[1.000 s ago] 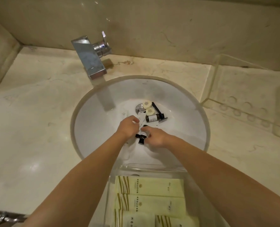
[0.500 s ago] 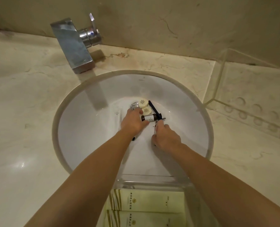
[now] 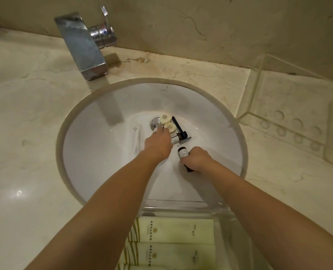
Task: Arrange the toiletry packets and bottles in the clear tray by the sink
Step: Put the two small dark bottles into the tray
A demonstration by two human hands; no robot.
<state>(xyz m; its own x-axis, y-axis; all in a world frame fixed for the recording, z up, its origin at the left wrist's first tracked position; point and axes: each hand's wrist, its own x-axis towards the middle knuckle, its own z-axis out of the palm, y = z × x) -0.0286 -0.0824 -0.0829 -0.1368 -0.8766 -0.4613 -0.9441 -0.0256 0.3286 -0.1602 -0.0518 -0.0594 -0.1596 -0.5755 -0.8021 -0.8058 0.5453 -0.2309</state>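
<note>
A pale marble bench (image 3: 25, 133) runs under a stone wall, and one round white sink (image 3: 210, 106) is set into it, with one chrome faucet (image 3: 81, 45) at its back edge. You have two clear trays in view: one on the bench to the right of the sink (image 3: 298, 106), with a row of round dimples in its floor, and one clear tray (image 3: 183, 206) at the near rim of the basin, just under your forearms. That near tray holds at least three pale green packets (image 3: 173, 230) lying flat, stacked edge to edge toward you; a fourth is cut off by the frame.

Both your arms reach down into the basin. Your right hand (image 3: 197, 159) has its grip closed around one dark bottle (image 3: 182, 152) with a white label, cap end pointing away from you. Your left hand (image 3: 158, 144) lies palm down over a second dark bottle (image 3: 176, 138); whether its grip is closed on that bottle, you cannot tell from here. Beside the drain (image 3: 155, 122) sit two round cream soaps (image 3: 166, 118), touching each other, with one dark-handled razor (image 3: 179, 128) lying just to their right.
</note>
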